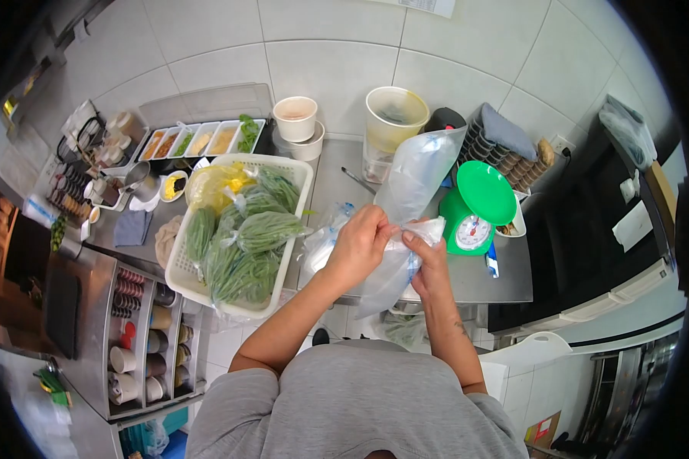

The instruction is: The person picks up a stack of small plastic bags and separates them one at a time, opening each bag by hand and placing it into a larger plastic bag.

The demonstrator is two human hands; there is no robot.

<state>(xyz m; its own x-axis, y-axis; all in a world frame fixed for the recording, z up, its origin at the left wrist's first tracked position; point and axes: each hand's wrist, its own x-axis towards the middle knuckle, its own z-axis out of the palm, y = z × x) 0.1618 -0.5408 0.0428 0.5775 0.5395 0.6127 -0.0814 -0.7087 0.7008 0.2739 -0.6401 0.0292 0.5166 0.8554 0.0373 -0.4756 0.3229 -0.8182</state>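
Note:
Both hands are closed on a translucent plastic bag (pixel 413 180) above the counter's front edge. My left hand (pixel 360 241) pinches the bag's edge with its fingertips. My right hand (pixel 427 256) grips it close by, with the thumb on top. The upper part of the bag stretches up and back between a tall plastic container and the scale, and a loose part hangs below my hands. To the left of my hands stands a white basket (pixel 174 264) with bagged green beans (pixel 241 279). A green dial scale (pixel 467 222) with a round pan is just right of my right hand.
Behind the basket is a row of white topping trays (pixel 201 140), beside stacked paper tubs (pixel 295 118). A tall plastic container (pixel 394 115) stands by the wall. Stacked dark cups (pixel 497 145) sit behind the scale. Cup shelves (pixel 157 336) are at lower left.

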